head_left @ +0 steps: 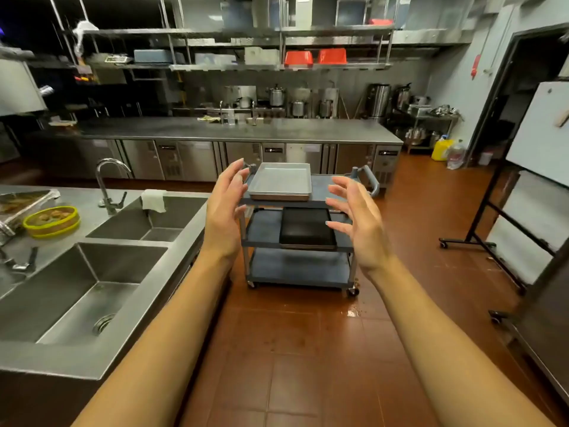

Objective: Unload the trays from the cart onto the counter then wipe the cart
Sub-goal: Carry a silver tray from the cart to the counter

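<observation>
A grey three-shelf cart (pixel 297 269) on wheels stands on the tiled floor ahead of me. A short stack of silver metal trays (pixel 280 181) rests on the left part of its top shelf. One black tray (pixel 307 228) lies on the middle shelf; the bottom shelf is bare. My left hand (pixel 224 211) and my right hand (pixel 358 221) are held out in front of the cart, palms facing each other, fingers spread, holding nothing and touching nothing. A white cloth (pixel 153 200) hangs over the sink's rim to the left.
A steel counter (pixel 181 251) with two sink basins and a tap runs along my left, with a green-rimmed dish of food on it. A long steel counter (pixel 234 131) crosses the room behind the cart. A wheeled whiteboard stand (pixel 492 238) is at right.
</observation>
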`<action>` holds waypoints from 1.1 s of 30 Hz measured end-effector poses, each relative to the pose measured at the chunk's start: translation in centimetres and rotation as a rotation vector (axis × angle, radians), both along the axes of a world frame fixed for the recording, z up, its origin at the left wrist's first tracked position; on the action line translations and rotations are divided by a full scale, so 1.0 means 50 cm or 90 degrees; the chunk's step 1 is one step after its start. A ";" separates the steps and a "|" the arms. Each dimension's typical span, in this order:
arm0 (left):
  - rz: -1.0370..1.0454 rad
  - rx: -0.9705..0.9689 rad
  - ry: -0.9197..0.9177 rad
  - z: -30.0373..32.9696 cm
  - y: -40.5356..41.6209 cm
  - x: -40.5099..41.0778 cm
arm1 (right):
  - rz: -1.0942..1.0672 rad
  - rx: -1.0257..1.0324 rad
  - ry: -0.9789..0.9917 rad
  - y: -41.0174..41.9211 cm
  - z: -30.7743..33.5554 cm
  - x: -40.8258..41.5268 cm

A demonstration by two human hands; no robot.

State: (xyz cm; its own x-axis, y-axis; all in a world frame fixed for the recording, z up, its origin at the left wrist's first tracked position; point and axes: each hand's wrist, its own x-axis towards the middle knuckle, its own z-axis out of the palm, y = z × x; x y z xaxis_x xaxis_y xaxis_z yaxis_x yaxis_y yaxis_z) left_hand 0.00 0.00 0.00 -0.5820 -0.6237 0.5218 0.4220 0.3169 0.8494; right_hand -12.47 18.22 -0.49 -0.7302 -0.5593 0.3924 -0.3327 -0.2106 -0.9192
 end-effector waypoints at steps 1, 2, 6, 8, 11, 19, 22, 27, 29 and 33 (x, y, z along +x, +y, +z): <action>0.000 0.001 -0.001 0.012 -0.025 -0.023 | -0.006 0.000 -0.005 -0.029 0.011 -0.020; -0.003 0.006 -0.006 0.017 -0.047 -0.042 | -0.010 0.002 -0.018 -0.050 0.017 -0.037; -0.015 -0.007 -0.017 0.040 -0.146 -0.135 | -0.027 -0.007 -0.030 -0.137 0.033 -0.118; -0.007 -0.001 -0.019 0.042 -0.190 -0.172 | -0.030 -0.002 -0.026 -0.171 0.034 -0.149; 0.001 -0.008 -0.023 0.052 -0.239 -0.220 | -0.040 -0.005 -0.019 -0.218 0.044 -0.194; 0.011 -0.008 -0.046 0.041 -0.346 -0.342 | -0.043 -0.007 -0.024 -0.324 0.027 -0.321; 0.016 -0.008 -0.048 0.027 -0.389 -0.401 | -0.043 0.002 -0.024 -0.369 0.008 -0.386; 0.016 -0.019 -0.053 0.009 -0.472 -0.540 | -0.038 0.004 -0.018 -0.462 -0.009 -0.532; 0.027 -0.017 -0.052 0.007 -0.515 -0.612 | -0.039 0.003 -0.023 -0.505 -0.009 -0.605; 0.016 -0.011 -0.081 0.010 -0.589 -0.771 | -0.041 0.007 -0.035 -0.579 -0.018 -0.756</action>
